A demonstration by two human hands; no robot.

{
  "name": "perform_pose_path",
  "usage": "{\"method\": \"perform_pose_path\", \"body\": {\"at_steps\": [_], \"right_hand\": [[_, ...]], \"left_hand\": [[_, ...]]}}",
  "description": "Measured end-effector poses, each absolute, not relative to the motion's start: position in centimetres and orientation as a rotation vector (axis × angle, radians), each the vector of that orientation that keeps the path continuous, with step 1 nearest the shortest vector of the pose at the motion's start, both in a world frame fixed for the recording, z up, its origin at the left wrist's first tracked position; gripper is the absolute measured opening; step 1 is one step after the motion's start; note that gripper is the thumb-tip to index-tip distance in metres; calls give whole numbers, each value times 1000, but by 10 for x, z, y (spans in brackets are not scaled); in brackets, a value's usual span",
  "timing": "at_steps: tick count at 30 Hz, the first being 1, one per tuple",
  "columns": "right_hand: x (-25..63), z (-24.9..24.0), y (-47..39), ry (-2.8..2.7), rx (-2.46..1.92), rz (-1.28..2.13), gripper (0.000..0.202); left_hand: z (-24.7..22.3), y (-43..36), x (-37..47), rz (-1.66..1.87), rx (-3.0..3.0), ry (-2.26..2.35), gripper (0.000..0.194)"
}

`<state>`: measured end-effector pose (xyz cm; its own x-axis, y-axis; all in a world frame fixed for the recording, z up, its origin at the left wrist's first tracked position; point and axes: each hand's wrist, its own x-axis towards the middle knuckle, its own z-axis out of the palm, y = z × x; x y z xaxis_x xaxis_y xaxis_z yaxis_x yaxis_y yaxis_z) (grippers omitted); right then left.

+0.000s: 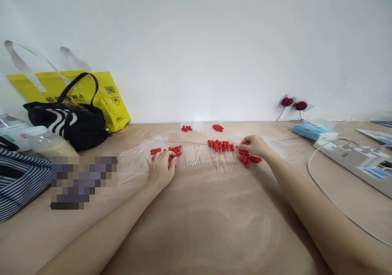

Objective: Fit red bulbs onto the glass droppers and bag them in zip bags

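Slim clear tubes point(192, 157), apparently glass droppers, lie side by side in a row on the table. At the row's right end, several carry red rubber bulbs point(220, 146) on their far ends. My left hand point(162, 166) rests over a pile of loose red bulbs point(155, 150) left of the tubes, fingers slightly bent and apart, partly covering the pile. Beside the capped droppers, my right hand point(253, 145) has thumb and fingers pressed together; whatever is in the pinch is too small to make out. More loose red bulbs point(245, 159) lie just below it.
A clear plastic bag point(136, 160) lies at left; another bag point(200, 126) with red bulbs lies by the wall. Left are a yellow bag point(113, 103), black bag point(79, 128) and bottle point(50, 142). Right are tissues point(315, 130), a power strip point(355, 158) and a white cable point(321, 188).
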<state>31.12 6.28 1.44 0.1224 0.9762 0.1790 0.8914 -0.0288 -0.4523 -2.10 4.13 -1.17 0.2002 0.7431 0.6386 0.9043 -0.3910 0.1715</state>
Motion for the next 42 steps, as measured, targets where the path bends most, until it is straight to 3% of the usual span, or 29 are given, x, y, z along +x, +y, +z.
{"method": "perform_pose_path", "body": {"at_steps": [9,16,29,35,42], "right_hand": [[206,12,44,-1956,-1804,123,19],[156,12,62,-1952,-2077,75,44],[147,15,68,-1995,-2090,143,20],[170,20,44,-2121,-1841,112,27],[231,-24,-4,-2263,-1107,-123,24]], "left_hand": [[-10,28,-11,-942,-2374,-1360,18],[-10,28,-13,-950,-2309,-1389,17],[-9,29,-13,-973,-2394,-1415,11],[-12,28,-13,-1016,-2463,-1323,9],[-13,11,3,-993,-2597,-1126,16]]}}
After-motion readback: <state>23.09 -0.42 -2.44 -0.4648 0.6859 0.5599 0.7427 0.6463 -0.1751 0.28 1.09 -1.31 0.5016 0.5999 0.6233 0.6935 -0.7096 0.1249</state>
